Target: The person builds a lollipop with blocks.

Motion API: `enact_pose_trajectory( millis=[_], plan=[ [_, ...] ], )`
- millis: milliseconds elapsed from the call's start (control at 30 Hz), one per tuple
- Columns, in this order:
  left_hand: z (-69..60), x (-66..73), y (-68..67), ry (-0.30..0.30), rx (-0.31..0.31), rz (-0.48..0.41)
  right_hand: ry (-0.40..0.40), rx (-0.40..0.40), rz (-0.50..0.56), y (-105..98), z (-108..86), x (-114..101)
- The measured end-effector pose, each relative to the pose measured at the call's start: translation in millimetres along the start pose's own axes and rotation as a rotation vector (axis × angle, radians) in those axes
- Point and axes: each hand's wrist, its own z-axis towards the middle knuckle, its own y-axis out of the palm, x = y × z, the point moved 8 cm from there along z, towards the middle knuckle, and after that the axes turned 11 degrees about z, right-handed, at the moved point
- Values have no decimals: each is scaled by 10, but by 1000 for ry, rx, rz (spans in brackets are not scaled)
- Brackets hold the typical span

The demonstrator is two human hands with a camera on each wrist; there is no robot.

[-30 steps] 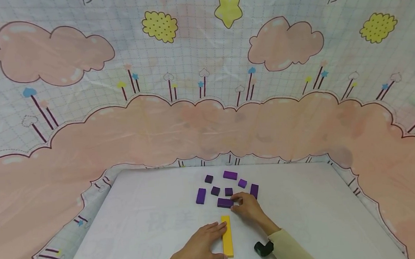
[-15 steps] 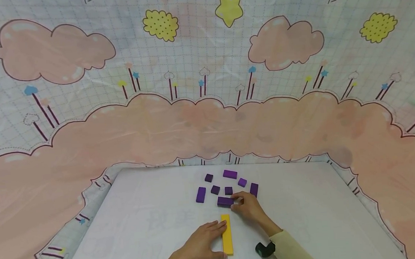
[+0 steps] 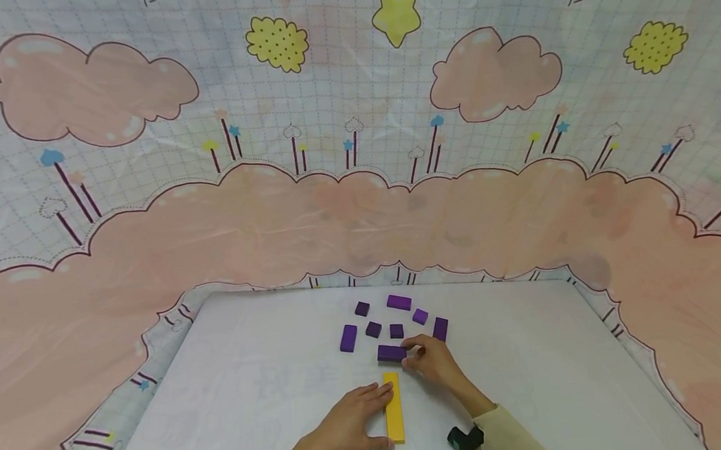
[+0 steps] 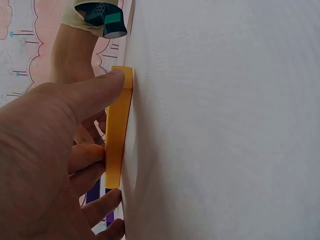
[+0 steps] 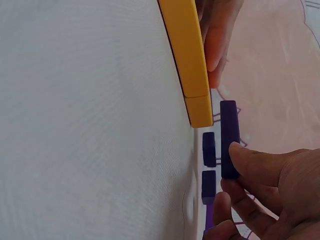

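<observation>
A long yellow block [image 3: 394, 409] lies lengthwise on the white surface. My left hand [image 3: 348, 425] holds it from the left, thumb at its near end and fingertips by its far part; the left wrist view shows the thumb on the end of the yellow block [image 4: 117, 135]. Just beyond, my right hand [image 3: 433, 361] pinches the right end of a dark purple block [image 3: 391, 353]. In the right wrist view this purple block [image 5: 229, 135] appears raised off the surface, between thumb and fingers. The underside of both grips is hidden.
Behind the held purple block stand small purple cubes [image 3: 396, 331] and longer purple blocks at the left [image 3: 348, 338], back [image 3: 399, 302] and right [image 3: 440, 329]. A dark green and black device [image 3: 465, 440] is by the right sleeve. Patterned cloth [image 3: 360, 218] forms the backdrop.
The purple block in my right hand has shifted very slightly nearer to the yellow block. My left hand and the yellow block stay in place.
</observation>
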Motion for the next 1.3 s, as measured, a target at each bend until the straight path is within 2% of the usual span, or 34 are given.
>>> enact_pose_trajectory(
  millis=[500,733,1300],
  plan=[
    [0,-7,6,4,-6,-6,-28,-52,-33,90,-24,10],
    [-2,-3,0,2,-4,2,-70,-80,-34,124,-30,-13],
    [5,-7,6,-7,-9,-5,-35,-112,-47,151,-23,23]
  ],
)
